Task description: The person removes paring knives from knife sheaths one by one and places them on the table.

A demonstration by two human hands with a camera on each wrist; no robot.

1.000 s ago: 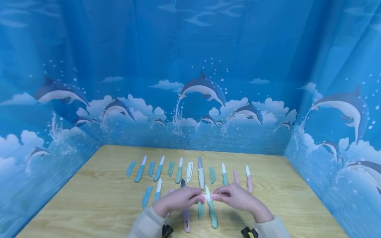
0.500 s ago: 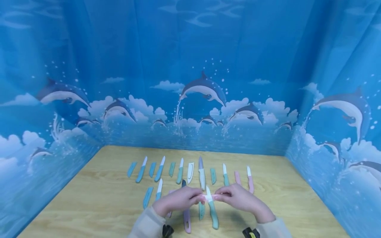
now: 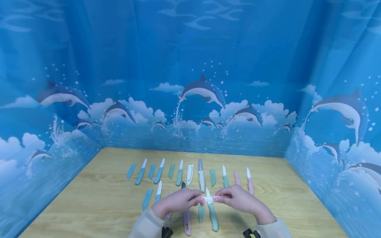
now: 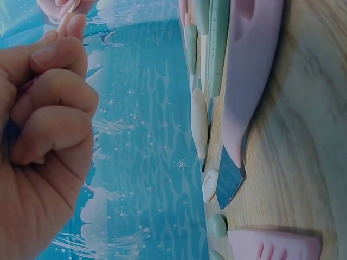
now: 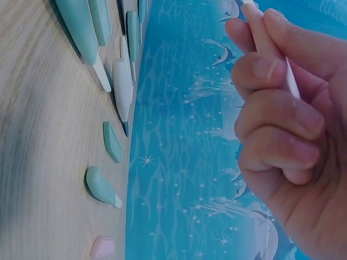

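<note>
Above the front middle of the table, my hands meet over a slim pink item with a white middle part point(image 3: 208, 199). My right hand point(image 3: 239, 199) grips its pink knife handle point(image 5: 271, 46) between thumb and fingers, the other fingers curled. My left hand point(image 3: 184, 199) pinches the pink end opposite, mostly hidden by the fingers. In the head view, a green-handled knife point(image 3: 213, 216) lies below the held item, with a green sheath point(image 3: 201, 213) to its left. A purple-handled knife point(image 3: 186, 221) with a dark blade lies partly behind my left hand.
Farther back lies a row of knives and sheaths, including a white knife point(image 3: 201, 180), white sheath point(image 3: 190, 174) and pink knife point(image 3: 250, 185). A blue sheath point(image 3: 147, 199) lies left of my left hand. Blue dolphin-print curtains point(image 3: 190, 132) enclose the wooden table point(image 3: 89, 205).
The head view tilts slightly, so the table sits a little lower. Both hands stay nearly in place on the pink item.
</note>
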